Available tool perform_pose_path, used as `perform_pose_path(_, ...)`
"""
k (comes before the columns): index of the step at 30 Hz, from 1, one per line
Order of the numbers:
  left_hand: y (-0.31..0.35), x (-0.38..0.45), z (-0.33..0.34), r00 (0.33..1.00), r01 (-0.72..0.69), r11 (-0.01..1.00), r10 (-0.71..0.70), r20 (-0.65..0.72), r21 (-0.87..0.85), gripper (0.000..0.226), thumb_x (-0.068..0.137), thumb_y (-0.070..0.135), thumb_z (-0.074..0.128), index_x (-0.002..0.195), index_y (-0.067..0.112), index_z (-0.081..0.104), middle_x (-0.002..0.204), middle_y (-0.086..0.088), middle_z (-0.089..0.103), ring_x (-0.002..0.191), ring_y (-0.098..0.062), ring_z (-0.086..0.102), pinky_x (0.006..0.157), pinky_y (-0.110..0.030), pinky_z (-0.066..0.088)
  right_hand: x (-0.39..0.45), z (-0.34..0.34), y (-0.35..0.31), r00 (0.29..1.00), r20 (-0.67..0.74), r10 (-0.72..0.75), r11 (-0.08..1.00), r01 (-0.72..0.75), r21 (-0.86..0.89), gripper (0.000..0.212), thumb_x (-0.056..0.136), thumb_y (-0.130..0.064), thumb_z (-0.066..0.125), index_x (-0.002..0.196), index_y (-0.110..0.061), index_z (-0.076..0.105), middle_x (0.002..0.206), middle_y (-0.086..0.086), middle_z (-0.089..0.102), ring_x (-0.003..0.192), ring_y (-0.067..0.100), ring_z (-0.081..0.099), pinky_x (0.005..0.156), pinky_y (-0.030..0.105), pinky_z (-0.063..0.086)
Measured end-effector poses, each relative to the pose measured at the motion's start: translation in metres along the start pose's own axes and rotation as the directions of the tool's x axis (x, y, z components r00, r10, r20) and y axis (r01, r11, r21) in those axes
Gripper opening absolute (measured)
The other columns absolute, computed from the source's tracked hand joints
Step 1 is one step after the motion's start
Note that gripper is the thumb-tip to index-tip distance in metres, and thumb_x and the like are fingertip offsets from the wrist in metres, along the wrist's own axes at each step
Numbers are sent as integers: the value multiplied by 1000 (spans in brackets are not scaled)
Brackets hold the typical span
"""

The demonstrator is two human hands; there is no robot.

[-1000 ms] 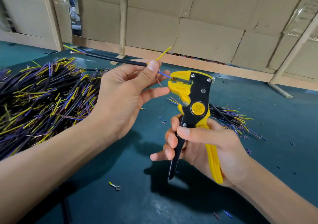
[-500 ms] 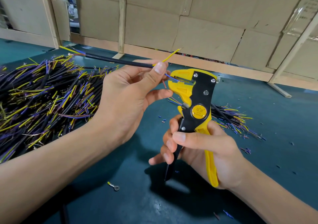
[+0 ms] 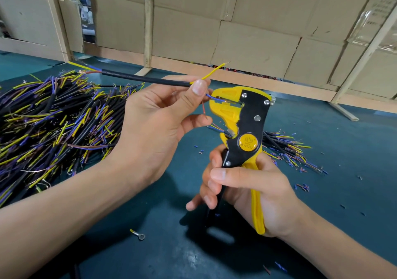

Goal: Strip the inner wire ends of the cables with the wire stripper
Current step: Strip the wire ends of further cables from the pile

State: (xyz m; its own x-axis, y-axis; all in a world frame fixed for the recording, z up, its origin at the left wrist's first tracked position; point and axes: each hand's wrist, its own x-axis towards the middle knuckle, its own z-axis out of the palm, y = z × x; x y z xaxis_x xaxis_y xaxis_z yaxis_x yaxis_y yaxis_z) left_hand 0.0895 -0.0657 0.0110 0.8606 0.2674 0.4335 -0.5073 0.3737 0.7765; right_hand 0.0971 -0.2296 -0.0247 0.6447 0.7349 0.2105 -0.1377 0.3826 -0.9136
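1. Left hand [image 3: 154, 124] pinches a black cable [image 3: 146, 79] above the desk [image 3: 343, 141] — yellow, blue, red inner wires fan out.
2. Blue wire [image 3: 214, 97] sits in the wire stripper [image 3: 242, 124] head (yellow w/ black plate).
3. Right hand [image 3: 253, 188] grips its handles.

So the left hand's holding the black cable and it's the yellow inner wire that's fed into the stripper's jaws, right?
Not quite. The left hand does hold the black cable, but the wire fed into the wire stripper is the blue wire. The yellow wire sticks up and away, free of the tool. The head view shows this.
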Motion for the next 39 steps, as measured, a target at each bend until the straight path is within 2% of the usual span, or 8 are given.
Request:
perform_pose_path(10, 2, -1, 1, 998, -41, 999, 41, 41, 19, 10, 82, 15, 66, 87, 10, 74, 86, -6, 73, 78, -13, 63, 60, -23, 49, -1, 4, -3, 1000, -18, 3, 1000, -3, -15, 8, 76, -4, 66, 80, -8, 61, 62, 12, 49, 51, 26, 52, 57, 44, 54)
perform_pose_path(24, 2, 0, -1, 997, -44, 999, 42, 70, 29, 15, 88, 12, 59, 97, 2, 65, 80, -1, 70, 73, -14, 62, 61, -25, 49, 0, 1, -2, 1000, 21, 13, 1000, -12, -28, 7, 78, -2, 65, 82, -6, 60, 64, 13, 52, 55, 27, 55, 60, 44, 54)
perform_pose_path(30, 1, 0, -3, 990, -119, 990, 112, 84, 80, 12, 92, 10, 59, 99, 2, 65, 81, -3, 69, 71, -18, 59, 64, -26, 49, 0, 1, -1, 999, 31, 8, 999, -7, -36, 6, 79, -2, 64, 82, -6, 61, 64, 12, 52, 55, 26, 55, 60, 44, 54)
perform_pose_path(33, -1, -1, -5, 987, -158, 977, 153, 47, 141, 8, 94, 12, 62, 95, 7, 68, 82, -5, 70, 70, -19, 62, 67, -28, 52, 0, 2, -1, 999, 33, 6, 999, -5, -37, 6, 79, -2, 64, 82, -7, 61, 64, 12, 53, 55, 26, 55, 60, 44, 54)
perform_pose_path(37, -3, 0, -8, 983, -161, 967, 176, -56, 199, 16, 93, 16, 67, 95, 0, 68, 88, -19, 70, 76, -24, 68, 68, -33, 54, 1, 1, 0, 1000, 30, -5, 999, 7, -36, 6, 79, -2, 64, 82, -7, 61, 65, 13, 53, 55, 27, 56, 60, 44, 55)
perform_pose_path(39, -4, 0, -8, 978, -172, 955, 195, -77, 240, 16, 91, 20, 69, 94, 4, 70, 89, -20, 70, 77, -26, 69, 68, -34, 54, 1, 0, 1, 1000, 26, -13, 999, 13, -33, 6, 80, -2, 64, 83, -5, 60, 66, 13, 52, 56, 27, 56, 61, 45, 55)
